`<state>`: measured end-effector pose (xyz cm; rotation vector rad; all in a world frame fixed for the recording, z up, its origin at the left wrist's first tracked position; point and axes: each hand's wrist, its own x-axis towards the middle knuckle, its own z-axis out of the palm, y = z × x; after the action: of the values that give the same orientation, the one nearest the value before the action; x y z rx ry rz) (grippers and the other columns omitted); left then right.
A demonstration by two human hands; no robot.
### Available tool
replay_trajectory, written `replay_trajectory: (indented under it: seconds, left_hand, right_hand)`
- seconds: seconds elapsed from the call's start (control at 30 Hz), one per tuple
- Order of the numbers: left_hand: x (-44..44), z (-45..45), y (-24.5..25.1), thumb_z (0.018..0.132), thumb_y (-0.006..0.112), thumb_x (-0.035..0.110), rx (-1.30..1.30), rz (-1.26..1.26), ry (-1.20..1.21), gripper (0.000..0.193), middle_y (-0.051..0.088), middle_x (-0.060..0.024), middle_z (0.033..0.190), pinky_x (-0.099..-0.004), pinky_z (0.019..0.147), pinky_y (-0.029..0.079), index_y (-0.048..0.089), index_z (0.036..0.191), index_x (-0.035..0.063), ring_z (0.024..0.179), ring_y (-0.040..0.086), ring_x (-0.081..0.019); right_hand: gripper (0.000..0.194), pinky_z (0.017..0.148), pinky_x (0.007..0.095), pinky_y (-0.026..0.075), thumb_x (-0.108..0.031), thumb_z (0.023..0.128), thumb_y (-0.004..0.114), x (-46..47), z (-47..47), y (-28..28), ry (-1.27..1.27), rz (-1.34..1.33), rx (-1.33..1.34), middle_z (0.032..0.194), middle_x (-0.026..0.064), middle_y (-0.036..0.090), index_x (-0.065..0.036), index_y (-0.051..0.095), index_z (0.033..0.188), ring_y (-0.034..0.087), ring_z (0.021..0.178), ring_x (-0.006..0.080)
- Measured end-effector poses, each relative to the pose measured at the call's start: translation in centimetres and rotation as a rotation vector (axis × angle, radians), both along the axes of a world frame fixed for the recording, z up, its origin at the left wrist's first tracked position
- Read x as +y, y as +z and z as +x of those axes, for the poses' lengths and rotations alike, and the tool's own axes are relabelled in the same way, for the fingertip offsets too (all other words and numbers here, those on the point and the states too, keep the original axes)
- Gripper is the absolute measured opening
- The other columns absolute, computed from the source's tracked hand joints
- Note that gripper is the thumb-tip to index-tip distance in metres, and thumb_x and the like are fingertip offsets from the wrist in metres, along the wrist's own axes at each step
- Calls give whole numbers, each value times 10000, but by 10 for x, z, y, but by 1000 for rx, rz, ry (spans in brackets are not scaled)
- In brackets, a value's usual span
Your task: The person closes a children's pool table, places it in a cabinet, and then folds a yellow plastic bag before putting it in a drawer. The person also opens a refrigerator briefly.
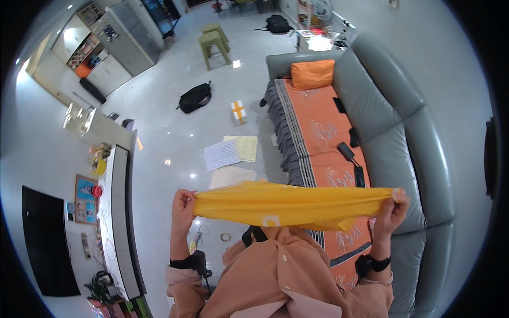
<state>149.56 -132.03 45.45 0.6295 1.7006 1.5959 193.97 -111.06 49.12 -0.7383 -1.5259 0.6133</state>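
A yellow cloth-like piece (286, 204) with white markings is stretched sideways in front of my body; whether it is fabric or thin plastic I cannot tell. My left hand (184, 208) pinches its left end, and my right hand (393, 210) grips its right end. The piece is gathered in long folds and sags a little between the two hands. Papers (222, 154) lie on the floor just beyond it, one sheet partly hidden behind its upper edge. Black straps are round both wrists.
At the right stands a grey leather sofa (427, 159) with an orange cover (318, 123), an orange cushion (313, 74) and a black adapter (345, 151). A taped white box (239, 112), a black bag (195, 97) and green stools (212, 43) are on the floor. A white cabinet (115, 222) runs along the left.
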Motion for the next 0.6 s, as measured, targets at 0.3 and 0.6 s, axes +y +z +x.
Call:
replay_trajectory:
  seconds: [0.3, 0.6]
  left_hand:
    - [3, 15, 15, 836, 528, -45, 628, -142, -50, 135, 522, -128, 1232, -325, 932, 418, 529, 946, 33, 1089, 506, -217]
    - [98, 124, 52, 731, 744, 218, 748, 366, -827, 377, 444, -133, 1371, -458, 1072, 283, 585, 1046, 85, 1324, 350, -335]
  right_hand:
    - [66, 690, 235, 377, -46, 930, 533, -10, 3, 9, 180, -24, -6, 843, 37, 476, -78, 475, 922, 450, 765, 120]
    - [251, 622, 337, 466, 97, 679, 657, -18, -83, 17, 427, 328, -435, 816, 82, 610, -65, 586, 858, 588, 711, 266]
